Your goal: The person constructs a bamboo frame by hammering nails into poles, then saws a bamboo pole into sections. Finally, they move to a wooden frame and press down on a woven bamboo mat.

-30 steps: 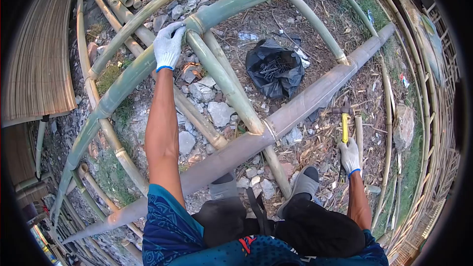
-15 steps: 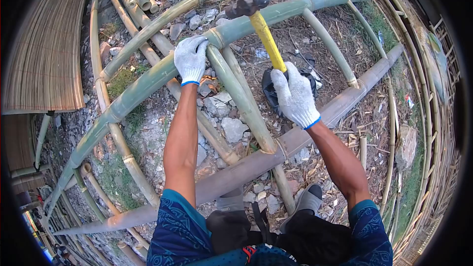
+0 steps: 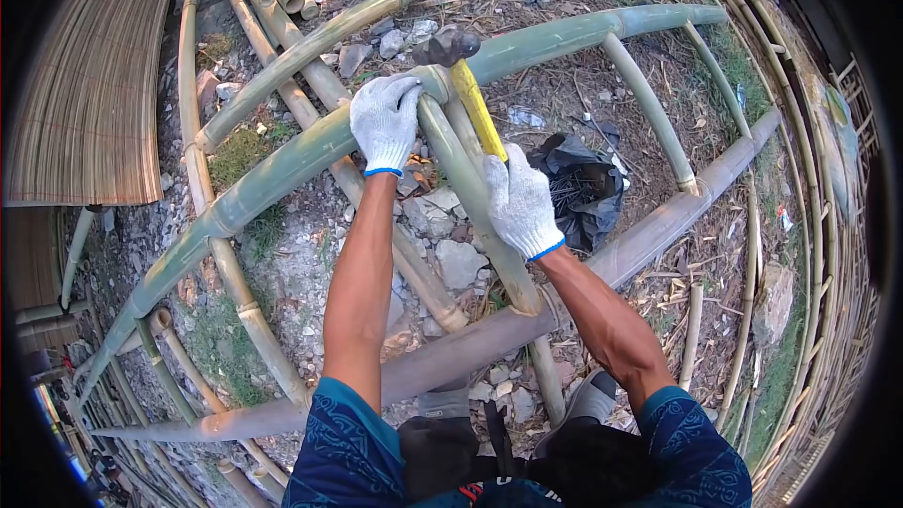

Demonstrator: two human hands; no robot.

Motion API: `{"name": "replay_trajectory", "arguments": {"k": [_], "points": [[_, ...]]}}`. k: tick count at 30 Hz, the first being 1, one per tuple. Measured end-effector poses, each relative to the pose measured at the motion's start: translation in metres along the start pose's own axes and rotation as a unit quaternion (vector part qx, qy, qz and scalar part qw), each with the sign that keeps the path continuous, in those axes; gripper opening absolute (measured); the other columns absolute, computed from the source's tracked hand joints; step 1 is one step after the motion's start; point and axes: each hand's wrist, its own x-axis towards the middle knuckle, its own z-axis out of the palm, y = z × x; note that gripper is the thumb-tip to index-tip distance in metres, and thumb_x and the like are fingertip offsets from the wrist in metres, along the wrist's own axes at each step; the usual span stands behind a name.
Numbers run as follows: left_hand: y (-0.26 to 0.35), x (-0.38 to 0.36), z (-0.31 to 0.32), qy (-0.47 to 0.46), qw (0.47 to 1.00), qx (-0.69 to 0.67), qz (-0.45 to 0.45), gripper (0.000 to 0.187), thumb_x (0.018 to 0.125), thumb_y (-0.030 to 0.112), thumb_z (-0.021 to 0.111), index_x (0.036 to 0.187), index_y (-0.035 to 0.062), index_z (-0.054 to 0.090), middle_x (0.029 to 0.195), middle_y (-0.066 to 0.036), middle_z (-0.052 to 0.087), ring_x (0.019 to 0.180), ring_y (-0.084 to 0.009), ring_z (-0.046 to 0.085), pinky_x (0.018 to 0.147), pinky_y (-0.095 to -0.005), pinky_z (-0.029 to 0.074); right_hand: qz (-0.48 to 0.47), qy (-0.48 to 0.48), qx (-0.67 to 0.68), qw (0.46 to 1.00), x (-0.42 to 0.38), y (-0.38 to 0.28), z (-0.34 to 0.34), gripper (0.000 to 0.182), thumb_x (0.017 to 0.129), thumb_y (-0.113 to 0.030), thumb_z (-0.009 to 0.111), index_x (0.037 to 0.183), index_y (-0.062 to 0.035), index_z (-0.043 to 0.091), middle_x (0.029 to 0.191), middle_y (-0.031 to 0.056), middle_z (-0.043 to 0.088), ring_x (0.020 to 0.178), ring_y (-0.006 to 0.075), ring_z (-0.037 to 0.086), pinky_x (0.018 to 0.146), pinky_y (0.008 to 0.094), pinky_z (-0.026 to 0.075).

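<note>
two white knitted gloves and one yellow-handled metal hammer show. there is one black plastic bag, and two grey shoes are near.

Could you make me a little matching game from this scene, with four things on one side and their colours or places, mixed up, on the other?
1. Left hand
2. Hammer handle
3. Plastic bag
4. Right hand

A. Black
B. Wrapped around the handle's lower end
C. Against the curved green bamboo pole
D. Yellow

Pairs: 1-C, 2-D, 3-A, 4-B
</note>
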Motion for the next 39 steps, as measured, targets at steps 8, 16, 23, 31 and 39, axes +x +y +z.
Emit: {"name": "replay_trajectory", "arguments": {"k": [8,16,23,31,39], "points": [[0.000,0.001,0.001,0.000,1.000,0.005,-0.017,0.018,0.092,0.025,0.076,0.102,0.0115,0.084,0.110,-0.007,0.079,0.110,-0.0293,0.071,0.101,-0.0433,0.052,-0.010,-0.008,-0.026,1.000,0.019,0.012,-0.005,0.027,0.107,-0.029,0.058,0.112,-0.0024,0.057,0.078,0.0304,0.066,0.073,0.0516,0.068,0.063,0.0597,0.052],[-0.002,0.005,-0.016,0.044,0.997,-0.046,-0.042,0.061,0.093,0.000,0.056,0.154,-0.0002,0.048,0.156,-0.027,0.048,0.147,-0.0421,0.045,0.123,-0.0494,0.037,-0.015,-0.063,-0.108,0.992,0.036,0.018,-0.007,0.033,0.108,-0.035,0.056,0.107,-0.0025,0.056,0.074,0.0306,0.066,0.071,0.0520,0.067,0.063,0.0602,0.053],[-0.012,0.005,-0.018,0.036,0.993,-0.070,-0.088,0.064,0.097,-0.001,0.044,0.160,-0.0038,0.033,0.164,-0.031,0.034,0.155,-0.0456,0.031,0.129,-0.0493,0.027,-0.032,-0.031,-0.025,0.999,0.021,0.033,0.012,0.026,0.107,-0.029,0.057,0.114,-0.0039,0.058,0.078,0.0303,0.067,0.075,0.0526,0.068,0.064,0.0603,0.052],[-0.025,0.010,-0.022,0.001,0.989,-0.094,-0.113,0.059,0.100,0.004,0.044,0.158,-0.0044,0.037,0.163,-0.029,0.038,0.154,-0.0436,0.033,0.130,-0.0486,0.026,-0.070,0.065,0.119,0.988,0.021,0.017,0.006,0.032,0.110,-0.034,0.052,0.108,-0.0039,0.062,0.068,0.0192,0.063,0.064,0.0435,0.068,0.058,0.0482,0.051],[-0.032,0.013,-0.021,-0.023,0.978,-0.140,-0.150,0.057,0.100,0.005,0.044,0.156,-0.0029,0.043,0.160,-0.026,0.045,0.152,-0.0409,0.039,0.128,-0.0457,0.029,-0.013,-0.111,-0.100,0.989,0.041,0.056,0.006,0.038,0.110,-0.038,0.052,0.107,-0.0014,0.061,0.081,0.0321,0.066,0.082,0.0556,0.065,0.070,0.0590,0.049]]}}
